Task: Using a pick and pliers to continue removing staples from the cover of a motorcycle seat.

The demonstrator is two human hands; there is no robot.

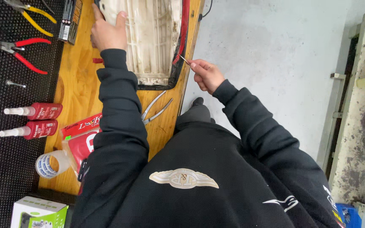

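A white, dirty ribbed plastic panel (153, 38) with a black and red rim lies on a wooden board (77, 84). My left hand (106, 31) rests on the panel's left edge, fingers over its rim. My right hand (205, 75) is beside the board's right edge and pinches a thin metal pin (184, 59) whose tip touches the panel's red edge (181, 38). Both arms wear black sleeves.
Metal pliers (155, 109) lie on the board below the panel. On the black mat at left are red-handled pliers (20, 52), yellow-handled pliers (32, 14) and two red bottles (34, 120). A tape roll (49, 164), red packets (83, 137) and a green-white box (39, 212) sit nearby.
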